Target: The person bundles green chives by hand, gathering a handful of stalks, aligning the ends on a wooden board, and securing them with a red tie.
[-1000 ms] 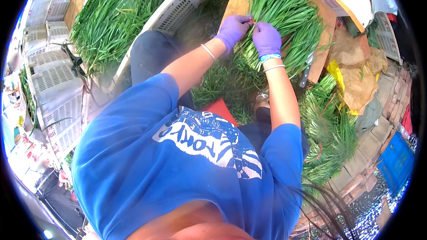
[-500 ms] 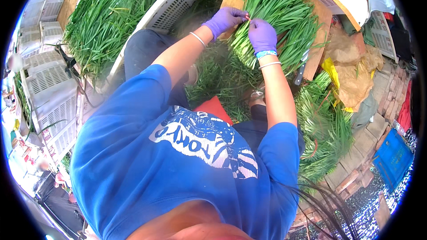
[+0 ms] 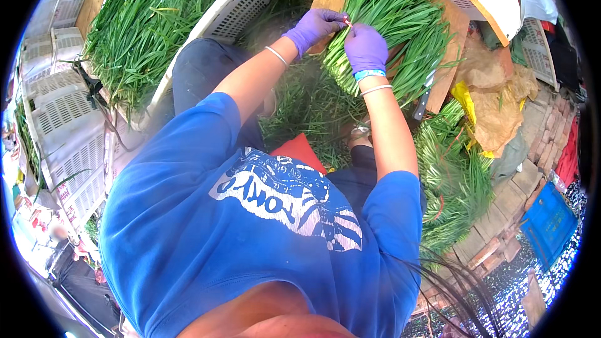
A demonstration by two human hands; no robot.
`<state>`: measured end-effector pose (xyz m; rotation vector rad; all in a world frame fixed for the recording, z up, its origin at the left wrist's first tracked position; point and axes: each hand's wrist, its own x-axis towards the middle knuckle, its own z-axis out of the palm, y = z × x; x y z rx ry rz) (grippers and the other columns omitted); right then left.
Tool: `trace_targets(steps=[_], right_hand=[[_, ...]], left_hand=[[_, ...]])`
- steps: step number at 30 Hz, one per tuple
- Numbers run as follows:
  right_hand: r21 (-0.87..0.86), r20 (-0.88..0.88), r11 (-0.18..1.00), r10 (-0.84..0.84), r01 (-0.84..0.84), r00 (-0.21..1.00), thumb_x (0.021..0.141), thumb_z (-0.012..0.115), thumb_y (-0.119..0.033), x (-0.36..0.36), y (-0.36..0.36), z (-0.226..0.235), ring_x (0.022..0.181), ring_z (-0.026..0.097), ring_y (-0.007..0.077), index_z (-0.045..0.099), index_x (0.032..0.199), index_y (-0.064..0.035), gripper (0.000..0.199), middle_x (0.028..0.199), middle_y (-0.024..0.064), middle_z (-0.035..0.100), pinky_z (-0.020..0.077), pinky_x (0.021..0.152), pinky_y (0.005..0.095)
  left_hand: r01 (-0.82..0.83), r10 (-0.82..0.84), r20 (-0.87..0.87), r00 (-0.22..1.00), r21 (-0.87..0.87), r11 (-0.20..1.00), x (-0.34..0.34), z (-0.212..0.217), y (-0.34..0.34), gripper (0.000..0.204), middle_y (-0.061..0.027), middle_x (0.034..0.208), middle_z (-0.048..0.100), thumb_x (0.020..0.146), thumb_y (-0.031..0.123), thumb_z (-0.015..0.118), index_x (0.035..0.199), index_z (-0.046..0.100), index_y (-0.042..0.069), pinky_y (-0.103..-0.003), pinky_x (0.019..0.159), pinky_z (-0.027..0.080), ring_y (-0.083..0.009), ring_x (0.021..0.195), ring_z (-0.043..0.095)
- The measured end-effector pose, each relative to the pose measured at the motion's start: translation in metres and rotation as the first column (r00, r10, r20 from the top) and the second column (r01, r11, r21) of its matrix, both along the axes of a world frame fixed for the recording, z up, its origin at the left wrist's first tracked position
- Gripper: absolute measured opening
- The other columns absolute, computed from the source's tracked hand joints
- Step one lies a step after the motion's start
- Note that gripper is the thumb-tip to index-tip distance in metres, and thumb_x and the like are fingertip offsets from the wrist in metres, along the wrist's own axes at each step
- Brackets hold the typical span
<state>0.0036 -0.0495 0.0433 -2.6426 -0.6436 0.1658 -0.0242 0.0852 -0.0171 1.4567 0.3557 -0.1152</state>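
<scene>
A thick bundle of garlic chives (image 3: 400, 12) lies on a wooden board (image 3: 452, 78), pale stem ends toward me. Over its left edge, my gloved left hand (image 3: 313, 28) pinches a thin red tie (image 3: 347, 22). My right hand (image 3: 367, 50), in a purple glove too, is closed at the tie's other end, just above the stems. Its fingertips are partly hidden behind the back of the hand. Below and right of the right hand, a knife (image 3: 422, 105) rests at the board's near edge, dark handle toward me.
A white perforated crate (image 3: 244, 3) heaped with loose chives (image 3: 150, 31) stands at my left. Tied chive bundles (image 3: 447, 181) are piled at my right, near brown paper (image 3: 498, 116) and a blue crate (image 3: 549, 225). Loose trimmings (image 3: 307, 109) cover the ground between my legs.
My right hand has shifted slightly to the left, toward my left hand. The red tie stays between the fingers, and the chives lie as before.
</scene>
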Motion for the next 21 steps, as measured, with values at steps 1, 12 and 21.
trace_targets(steps=[1, 12, 21], right_hand=[[0.000, 0.008, 1.000, 0.003, -0.003, 1.000, 0.076, 0.046, -0.019, 0.000, 0.000, -0.001, 0.071, 0.057, 0.0332, 0.061, 0.076, -0.0054, 0.020, 0.078, 0.0166, 0.058, 0.0460, 0.064, 0.0420], [-0.005, 0.074, 0.997, 0.072, -0.071, 0.995, 0.075, 0.048, -0.019, -0.002, -0.001, -0.002, 0.065, 0.058, 0.0323, 0.061, 0.075, -0.0068, 0.017, 0.073, 0.0163, 0.058, 0.0469, 0.059, 0.0411], [-0.037, 0.059, 0.992, 0.119, -0.117, 0.991, 0.076, 0.049, -0.019, -0.004, -0.007, 0.000, 0.065, 0.058, 0.0321, 0.061, 0.079, -0.0086, 0.016, 0.075, 0.0153, 0.058, 0.0472, 0.059, 0.0409]], left_hand=[[-0.001, 0.001, 0.002, 1.000, 0.011, 1.000, 0.000, 0.001, 0.000, 0.022, -0.0071, 0.094, 0.062, 0.073, 0.002, 0.063, 0.095, 0.061, -0.002, -0.022, 0.077, 0.045, -0.0101, 0.083, 0.058], [0.226, -0.228, -0.004, 0.974, -0.123, 0.966, 0.015, 0.005, 0.021, 0.022, -0.0075, 0.091, 0.062, 0.069, 0.008, 0.067, 0.089, 0.063, -0.001, -0.025, 0.084, 0.041, -0.0129, 0.087, 0.056], [0.309, -0.319, -0.054, 0.946, -0.145, 0.940, 0.023, 0.003, 0.025, 0.020, -0.0066, 0.089, 0.063, 0.067, 0.005, 0.067, 0.087, 0.064, 0.000, -0.025, 0.084, 0.041, -0.0129, 0.085, 0.056]])
